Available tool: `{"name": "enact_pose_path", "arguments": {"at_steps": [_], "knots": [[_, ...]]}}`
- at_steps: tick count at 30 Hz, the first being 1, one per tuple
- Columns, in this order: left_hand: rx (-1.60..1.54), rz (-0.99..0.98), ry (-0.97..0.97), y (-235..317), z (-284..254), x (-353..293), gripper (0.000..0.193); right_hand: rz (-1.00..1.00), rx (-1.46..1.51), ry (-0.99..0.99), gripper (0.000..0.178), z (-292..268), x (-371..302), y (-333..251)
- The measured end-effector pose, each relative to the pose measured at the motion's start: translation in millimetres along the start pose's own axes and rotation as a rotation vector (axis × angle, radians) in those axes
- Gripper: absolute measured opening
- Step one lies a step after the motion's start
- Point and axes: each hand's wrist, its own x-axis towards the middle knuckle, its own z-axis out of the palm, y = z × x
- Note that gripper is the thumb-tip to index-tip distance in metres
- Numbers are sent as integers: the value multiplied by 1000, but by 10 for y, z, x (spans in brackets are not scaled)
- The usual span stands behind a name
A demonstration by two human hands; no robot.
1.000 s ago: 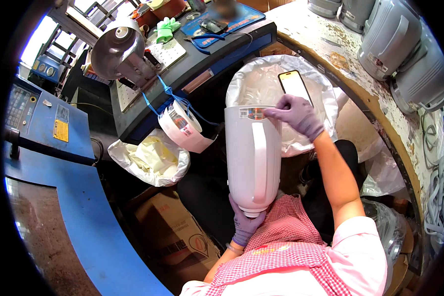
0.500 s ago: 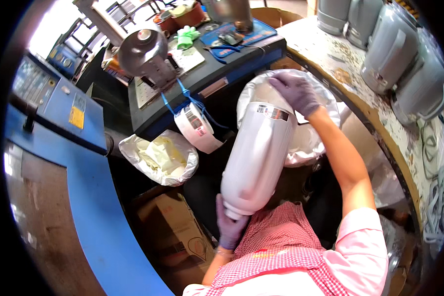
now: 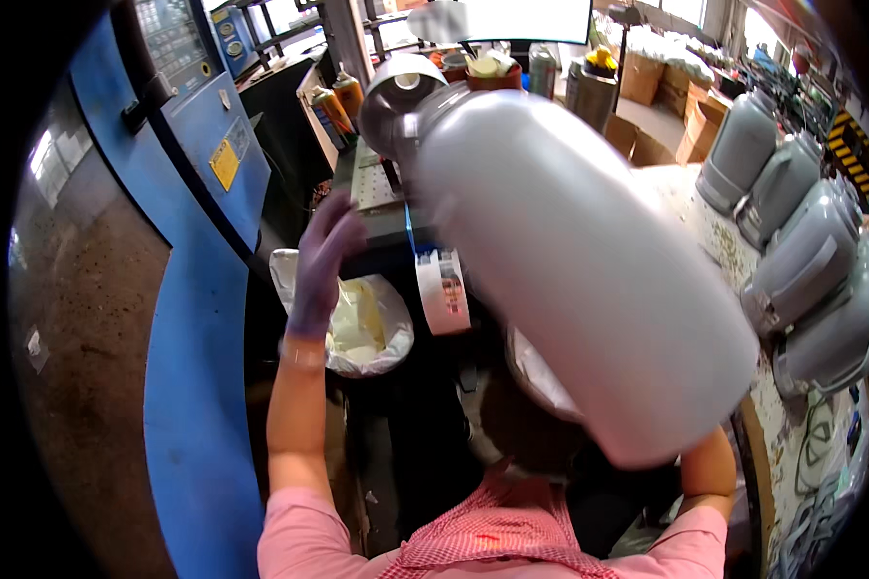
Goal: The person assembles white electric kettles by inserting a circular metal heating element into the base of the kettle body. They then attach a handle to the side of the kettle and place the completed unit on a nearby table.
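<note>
A large silver-grey flask body [image 3: 579,261], smooth and bottle-shaped, is raised at a tilt in front of me. Its narrower end points up and left, and its wide end comes down to my right forearm [image 3: 710,473]. The flask hides my right hand, but that arm reaches in under the wide end and bears it. My left hand [image 3: 326,256], in a thin purple glove, is off to the left of the flask. Its fingers are stretched and apart, with nothing in them. Behind the flask's narrow end is a round metal fixture [image 3: 393,111] on the dark bench.
Several grey jugs [image 3: 801,261] line the worktable at right. A lined bin [image 3: 391,352] with yellowish scraps sits below my left hand. A roll of white labels [image 3: 442,299] hangs from the bench on blue cord. A blue machine [image 3: 198,386] stands at left.
The flask body has swung up from my lap toward the bench, its narrow end now pointing away. My left hand has let go of that end and moved up and left. My view has lifted.
</note>
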Motion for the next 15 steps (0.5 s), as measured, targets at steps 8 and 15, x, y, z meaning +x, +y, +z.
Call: {"name": "enact_pose_path", "arguments": {"at_steps": [8, 15], "knots": [[666, -140, 292, -532, -579, 2492, 45, 521, 687, 294, 37, 791, 1682, 90], [-434, 113, 391, -435, -443, 1275, 22, 285, 341, 222, 38, 1969, 3158, 442]]}}
